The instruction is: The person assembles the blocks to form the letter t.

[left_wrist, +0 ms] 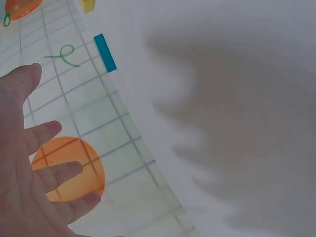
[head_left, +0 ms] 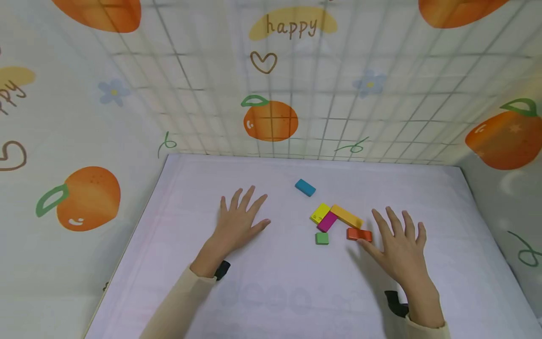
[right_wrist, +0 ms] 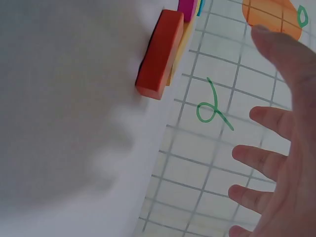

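Observation:
Both hands hover over the white table with fingers spread and nothing held. In the head view the left hand (head_left: 237, 226) is left of a group of coloured blocks. On the other side, the right hand (head_left: 402, 252) has its thumb overlapping the edge of a red block (head_left: 354, 234) in this view. A yellow block (head_left: 320, 213), a purple block (head_left: 327, 221) and a long orange block (head_left: 346, 216) lie close against one another. The small green block (head_left: 322, 238) sits in front of them, and a blue block (head_left: 305, 187) lies apart behind. In the right wrist view the red block (right_wrist: 160, 54) stands away from the fingers.
The white tabletop (head_left: 271, 292) meets a patterned cloth wall (head_left: 296, 84) with oranges and grid lines at the back. More of this cloth rises at the left (head_left: 84, 141) and right sides. Each wrist wears a black strap (head_left: 222, 270).

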`<state>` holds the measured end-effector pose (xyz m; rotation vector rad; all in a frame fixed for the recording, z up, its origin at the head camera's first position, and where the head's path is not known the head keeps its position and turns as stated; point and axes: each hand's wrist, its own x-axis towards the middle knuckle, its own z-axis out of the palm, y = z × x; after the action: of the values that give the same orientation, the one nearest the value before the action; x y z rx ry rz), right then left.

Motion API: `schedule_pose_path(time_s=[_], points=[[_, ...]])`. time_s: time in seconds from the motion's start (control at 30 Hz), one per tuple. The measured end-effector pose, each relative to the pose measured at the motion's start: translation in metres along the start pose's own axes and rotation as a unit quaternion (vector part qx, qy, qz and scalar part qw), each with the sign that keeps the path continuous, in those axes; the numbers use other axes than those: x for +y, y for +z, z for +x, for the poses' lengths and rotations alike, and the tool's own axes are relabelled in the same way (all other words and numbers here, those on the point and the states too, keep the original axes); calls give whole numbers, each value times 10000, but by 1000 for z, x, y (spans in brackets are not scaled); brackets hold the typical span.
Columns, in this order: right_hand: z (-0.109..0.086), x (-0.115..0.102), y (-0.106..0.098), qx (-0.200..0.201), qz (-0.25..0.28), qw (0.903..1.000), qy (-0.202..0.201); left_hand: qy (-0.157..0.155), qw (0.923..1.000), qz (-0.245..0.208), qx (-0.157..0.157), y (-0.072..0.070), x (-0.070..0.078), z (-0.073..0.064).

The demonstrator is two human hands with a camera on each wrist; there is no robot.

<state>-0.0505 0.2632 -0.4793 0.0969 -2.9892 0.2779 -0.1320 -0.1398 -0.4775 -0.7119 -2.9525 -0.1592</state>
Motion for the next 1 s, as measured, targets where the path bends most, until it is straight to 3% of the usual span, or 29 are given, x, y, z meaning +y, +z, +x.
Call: schedule_pose_path(time_s=[0.3, 0.53, 0.83, 1.0], points=[[0, 8, 2, 205, 188, 9995, -175, 164, 9992, -362, -82, 0, -2, 36], [0, 13, 7, 208, 425, 9986, -255, 326, 9976, -590, -176, 8, 0, 66], [4, 16, 13, -35, 560, 9982, -220, 231, 9888, -1071, -1016, 22, 12, 101], [4, 18, 15, -228, 976, 9947, -233, 238, 9828, -1294, -1295, 32, 19, 118]])
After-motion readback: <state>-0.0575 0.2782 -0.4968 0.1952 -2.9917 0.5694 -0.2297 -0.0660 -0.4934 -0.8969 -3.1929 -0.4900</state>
